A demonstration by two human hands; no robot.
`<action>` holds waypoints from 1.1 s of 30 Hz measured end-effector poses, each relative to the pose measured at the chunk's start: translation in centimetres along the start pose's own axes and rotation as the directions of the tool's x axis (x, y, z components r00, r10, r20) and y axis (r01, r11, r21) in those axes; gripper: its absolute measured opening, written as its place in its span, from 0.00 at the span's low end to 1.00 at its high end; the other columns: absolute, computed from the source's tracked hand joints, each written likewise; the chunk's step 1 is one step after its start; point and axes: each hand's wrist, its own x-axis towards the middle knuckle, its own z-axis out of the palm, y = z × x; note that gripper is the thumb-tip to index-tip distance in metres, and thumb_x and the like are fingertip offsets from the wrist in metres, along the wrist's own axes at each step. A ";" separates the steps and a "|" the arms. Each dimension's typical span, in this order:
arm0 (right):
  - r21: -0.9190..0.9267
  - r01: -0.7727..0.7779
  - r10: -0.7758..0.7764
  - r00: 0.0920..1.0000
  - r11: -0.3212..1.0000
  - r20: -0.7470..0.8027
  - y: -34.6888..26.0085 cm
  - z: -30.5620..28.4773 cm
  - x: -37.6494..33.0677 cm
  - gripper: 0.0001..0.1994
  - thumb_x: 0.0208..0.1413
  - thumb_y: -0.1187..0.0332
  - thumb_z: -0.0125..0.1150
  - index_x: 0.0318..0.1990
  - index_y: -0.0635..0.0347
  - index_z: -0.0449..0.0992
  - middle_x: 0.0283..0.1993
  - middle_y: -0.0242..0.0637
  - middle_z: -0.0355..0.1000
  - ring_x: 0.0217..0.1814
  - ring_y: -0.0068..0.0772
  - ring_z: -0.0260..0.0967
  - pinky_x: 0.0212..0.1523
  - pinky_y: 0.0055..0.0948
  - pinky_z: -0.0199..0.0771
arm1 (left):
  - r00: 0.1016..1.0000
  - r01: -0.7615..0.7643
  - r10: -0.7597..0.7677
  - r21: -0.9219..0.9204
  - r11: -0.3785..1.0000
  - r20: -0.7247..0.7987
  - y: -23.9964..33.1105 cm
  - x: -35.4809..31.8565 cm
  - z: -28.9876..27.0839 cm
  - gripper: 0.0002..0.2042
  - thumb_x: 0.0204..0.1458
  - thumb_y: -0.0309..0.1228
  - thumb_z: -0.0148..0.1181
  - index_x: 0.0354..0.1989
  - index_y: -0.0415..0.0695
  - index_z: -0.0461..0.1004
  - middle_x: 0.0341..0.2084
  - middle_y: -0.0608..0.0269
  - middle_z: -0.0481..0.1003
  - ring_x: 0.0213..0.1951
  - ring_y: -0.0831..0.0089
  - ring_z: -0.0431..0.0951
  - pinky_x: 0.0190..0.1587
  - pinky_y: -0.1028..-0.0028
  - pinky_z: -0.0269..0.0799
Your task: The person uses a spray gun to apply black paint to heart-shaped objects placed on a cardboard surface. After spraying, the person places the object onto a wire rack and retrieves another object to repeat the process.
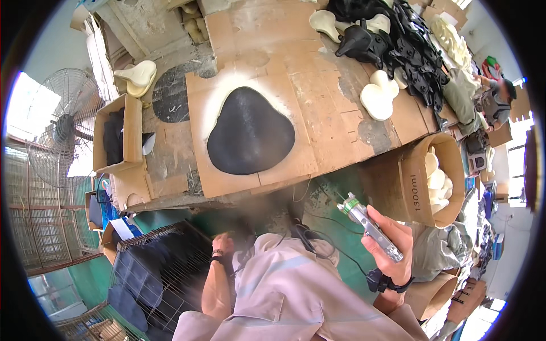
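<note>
In my right hand (389, 243) is a silver spray gun (372, 227) with a green ring near its nozzle, tipped up toward the bench. My left hand (223, 243) hangs low beside the wire basket (176, 278), its fingers curled. Whatever those fingers may hold is hidden, and a dark blur lies just beyond them. On the cardboard-covered bench (327, 133) lies a black, rounded-triangular saddle cover (250, 133). A pale sprayed halo surrounds it on the cardboard. Neither hand touches the cover.
Dark sheets fill the wire basket at left. Cream saddle foams (378, 96) and black saddle shells (409, 62) crowd the bench's far right. A large carton (415, 184) of foams stands right, a smaller carton (133, 131) left, near a fan (65, 125). Another person (499, 105) works far right.
</note>
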 end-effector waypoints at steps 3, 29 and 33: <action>-0.011 -0.074 0.074 0.997 0.997 -0.021 1.7 -1.1 -1.3 0.29 0.45 0.78 0.70 0.60 0.64 0.76 0.37 0.46 0.79 0.30 0.37 0.74 0.35 0.26 0.73 | 0.997 -0.069 0.067 -0.059 0.996 -0.035 3.5 -1.1 1.1 0.17 0.60 0.39 0.59 0.51 0.41 0.76 0.30 0.57 0.81 0.29 0.66 0.82 0.31 0.65 0.82; 0.020 -0.316 0.316 0.949 0.948 0.002 1.3 -1.4 -6.6 0.27 0.45 0.79 0.69 0.58 0.67 0.76 0.38 0.49 0.79 0.33 0.39 0.77 0.39 0.28 0.74 | 0.558 -0.422 0.775 0.702 0.573 -0.297 27.7 1.3 13.1 0.21 0.46 0.38 0.74 0.50 0.56 0.77 0.31 0.63 0.77 0.44 0.59 0.78 0.49 0.58 0.74; 0.068 -0.276 0.282 0.953 0.959 -0.109 2.1 -0.2 -7.0 0.29 0.43 0.80 0.70 0.58 0.67 0.76 0.34 0.48 0.78 0.30 0.39 0.75 0.35 0.27 0.73 | 0.566 -0.408 0.771 0.713 0.570 -0.293 27.9 0.7 13.2 0.21 0.45 0.39 0.75 0.49 0.57 0.77 0.33 0.63 0.78 0.44 0.59 0.78 0.48 0.58 0.74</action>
